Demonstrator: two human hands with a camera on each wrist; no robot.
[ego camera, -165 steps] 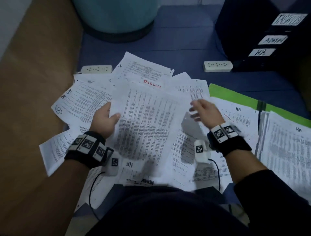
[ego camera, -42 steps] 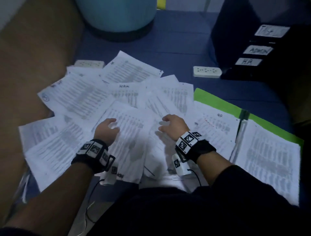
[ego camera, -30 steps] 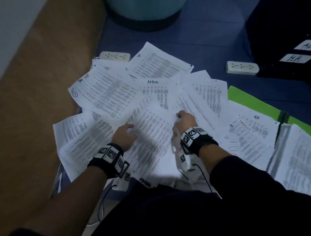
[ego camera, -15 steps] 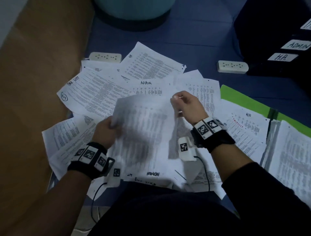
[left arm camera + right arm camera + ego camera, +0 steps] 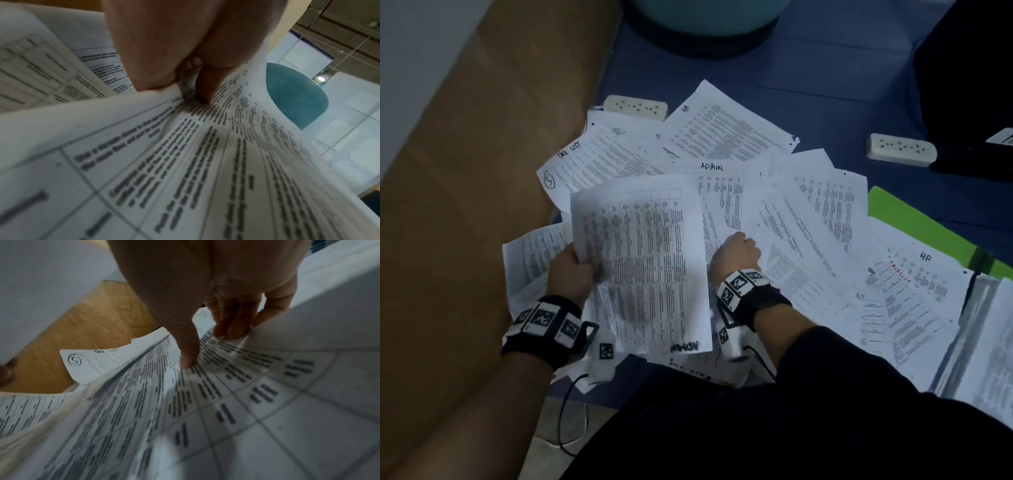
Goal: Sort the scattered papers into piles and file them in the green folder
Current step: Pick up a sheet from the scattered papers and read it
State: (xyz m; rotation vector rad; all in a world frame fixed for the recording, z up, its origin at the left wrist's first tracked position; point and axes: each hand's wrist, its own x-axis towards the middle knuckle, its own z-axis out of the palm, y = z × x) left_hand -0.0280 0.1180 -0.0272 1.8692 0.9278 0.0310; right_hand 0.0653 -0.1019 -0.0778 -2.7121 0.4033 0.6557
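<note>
Printed sheets (image 5: 729, 137) lie scattered over a blue floor mat, some hand-marked ADMIN, HR or TASK LIST. My left hand (image 5: 575, 270) pinches the left edge of one table-printed sheet (image 5: 643, 260) and holds it up over the pile; the left wrist view shows the fingertips (image 5: 205, 87) on that sheet (image 5: 205, 162). My right hand (image 5: 738, 251) is down on the papers just right of it. In the right wrist view my right hand (image 5: 205, 345) has its thumb on a sheet (image 5: 226, 386) and its fingers curled at a paper edge. The open green folder (image 5: 914, 222) lies at the right.
A thick stack of papers (image 5: 989, 335) lies in the open folder. Two white power strips (image 5: 635, 107) (image 5: 900, 150) lie behind the papers. A teal round seat (image 5: 709, 20) stands at the back, a black labelled box (image 5: 969, 85) at the right. Wooden flooring (image 5: 465, 205) borders the mat's left side.
My right hand has let go of the lifted sheet's top edge and dropped onto the papers beneath. My left hand still holds that sheet, now shifted slightly left.
</note>
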